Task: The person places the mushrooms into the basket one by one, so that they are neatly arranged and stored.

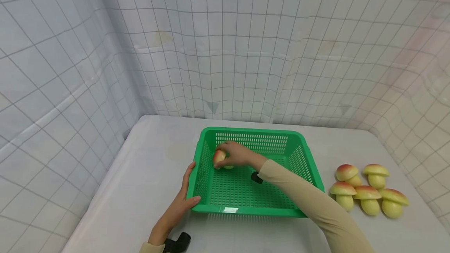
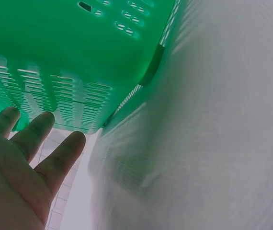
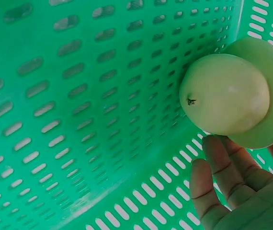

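Inside the green basket point(image 1: 305, 159), toward its far left corner, the right hand point(image 1: 239, 154) curls its fingers round a toy mushroom point(image 1: 219, 158), reddish on the cap and pale yellow-green below. From the right wrist view the mushroom's rounded stem end points at the camera, with the cap behind it close to the perforated wall and the floor of the basket just below; whether it already touches the floor I cannot tell. The left hand point(image 1: 183, 202) lies flat and open against the basket's near left corner, fingers straight along the outer wall and thumb on the front rim, steadying it on the bench point(image 1: 147, 167).

To set this down well, my judgement is that the mushroom should be lowered until it rests on the basket floor before the fingers loosen, and tucked close to the corner so that room stays free beside it. Round shapes like this roll easily, so laying it on the cap edge and stem together would keep it still. The left hand's brace matters, since the light basket could slide.

Five more mushrooms point(image 1: 367, 192) sit in a cluster on the bench, well to the right of the basket.
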`<state>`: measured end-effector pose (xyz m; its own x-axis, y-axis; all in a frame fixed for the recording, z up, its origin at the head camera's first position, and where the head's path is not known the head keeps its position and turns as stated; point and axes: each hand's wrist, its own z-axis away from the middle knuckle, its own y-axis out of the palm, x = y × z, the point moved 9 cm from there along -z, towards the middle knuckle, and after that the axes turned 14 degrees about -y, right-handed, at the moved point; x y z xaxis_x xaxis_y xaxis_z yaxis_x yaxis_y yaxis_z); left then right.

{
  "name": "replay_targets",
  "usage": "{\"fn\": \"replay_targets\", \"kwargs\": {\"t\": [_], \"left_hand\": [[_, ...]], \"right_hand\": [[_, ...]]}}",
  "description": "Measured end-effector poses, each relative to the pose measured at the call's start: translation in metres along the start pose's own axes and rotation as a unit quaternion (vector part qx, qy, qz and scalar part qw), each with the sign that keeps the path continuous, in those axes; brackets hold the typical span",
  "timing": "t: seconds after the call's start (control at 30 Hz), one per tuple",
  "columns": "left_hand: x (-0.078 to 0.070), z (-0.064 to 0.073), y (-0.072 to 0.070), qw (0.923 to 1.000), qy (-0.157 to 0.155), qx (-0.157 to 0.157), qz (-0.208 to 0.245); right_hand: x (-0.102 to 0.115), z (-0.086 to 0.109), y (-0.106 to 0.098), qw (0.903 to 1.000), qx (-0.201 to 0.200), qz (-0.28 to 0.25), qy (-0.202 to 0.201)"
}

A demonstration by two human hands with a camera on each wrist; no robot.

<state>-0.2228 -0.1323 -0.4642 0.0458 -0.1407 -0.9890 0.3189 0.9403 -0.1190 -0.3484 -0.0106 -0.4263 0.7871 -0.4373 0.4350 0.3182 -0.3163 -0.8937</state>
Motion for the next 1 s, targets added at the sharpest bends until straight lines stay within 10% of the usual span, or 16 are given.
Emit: {"fn": "replay_targets", "kwargs": {"t": [1.0], "left_hand": [[0.001, 0.001, -0.001, 1.0000, 0.000, -0.002, -0.001]], "right_hand": [[0.003, 0.011, -0.011, 0.9996, 0.018, 0.020, 0.006]]}}
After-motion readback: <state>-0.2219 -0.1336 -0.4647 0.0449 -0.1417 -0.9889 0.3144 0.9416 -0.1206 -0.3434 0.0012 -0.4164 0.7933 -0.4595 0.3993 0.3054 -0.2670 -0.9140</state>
